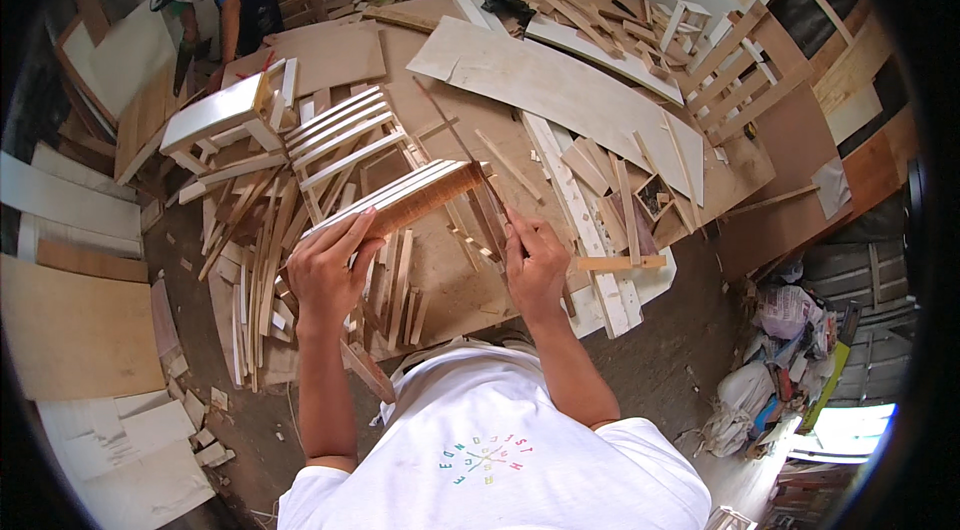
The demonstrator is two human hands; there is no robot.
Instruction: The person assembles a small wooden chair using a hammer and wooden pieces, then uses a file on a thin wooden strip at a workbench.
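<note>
Left hand (333,275), palm hidden.

The brown counter (500,125) is being strewn with wooden strips (267,260). A long pale board (560,80) is being supported too.

1. The table (490,117) is brightly lit; the far left corner is dim.
2. A patch (848,430) at lower right glares nearly white.
3. The white shirt (600,470) shines.
4. Straight edges bend toward a black rim.
5. Left hand (335,265) and right hand (537,255) look sharp.
</note>
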